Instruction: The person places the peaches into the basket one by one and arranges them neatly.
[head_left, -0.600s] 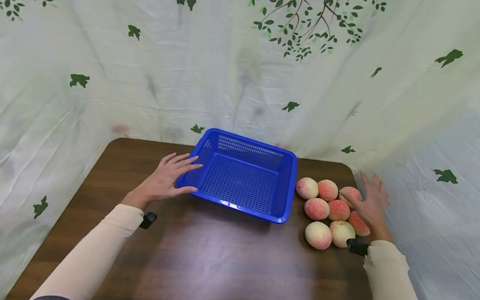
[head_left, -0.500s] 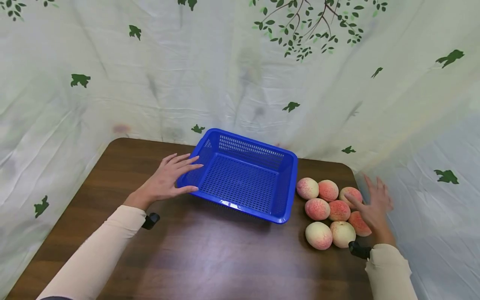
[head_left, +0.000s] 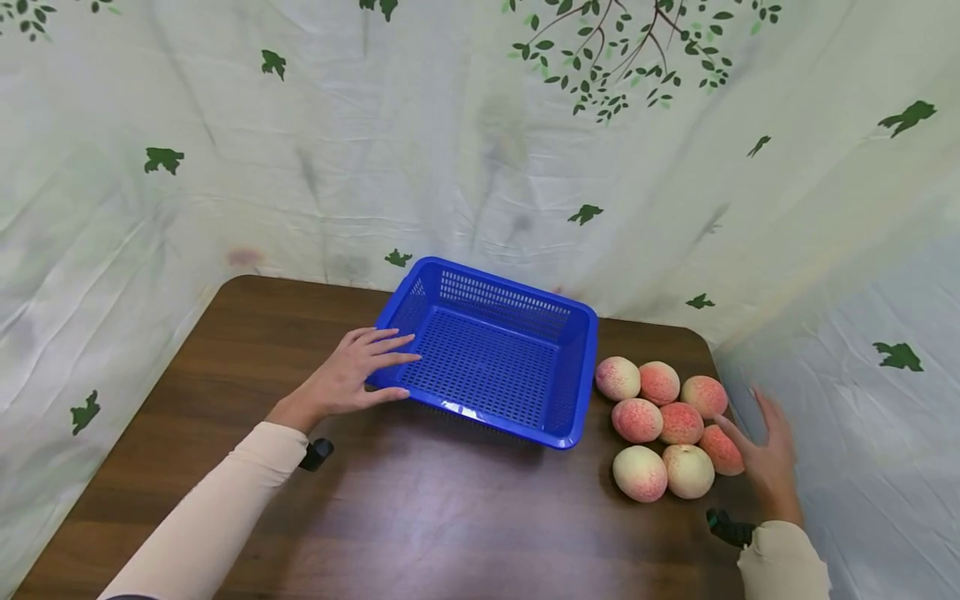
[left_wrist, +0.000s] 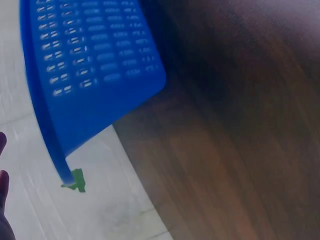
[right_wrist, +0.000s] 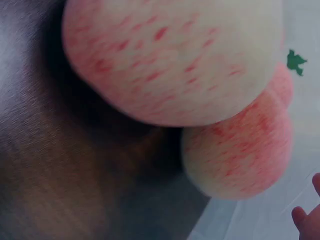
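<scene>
A blue plastic basket (head_left: 480, 358) with a perforated floor and walls stands at the back of the table. At its left rim is my left hand (head_left: 341, 379), fingers spread and extended over the edge; contact is unclear. In the left wrist view the basket's wall (left_wrist: 107, 75) shows from the side. Several pink and cream peaches (head_left: 681, 423) lie grouped right of the basket. My right hand (head_left: 772, 462) is at the group's right side, thumb and fingers apart, holding nothing. The right wrist view has one peach (right_wrist: 175, 55) very close and another peach (right_wrist: 240, 150) behind it.
The brown wooden table (head_left: 480, 525) ends close to the right of the peaches. A pale curtain (head_left: 450, 150) with leaf prints hangs along its back and sides. Dark cameras sit on both wrists.
My right hand has moved down and slightly right, leaving the upper right peach mostly uncovered. The left hand has shifted slightly right and down at the basket's rim. Basket and peaches keep their places.
</scene>
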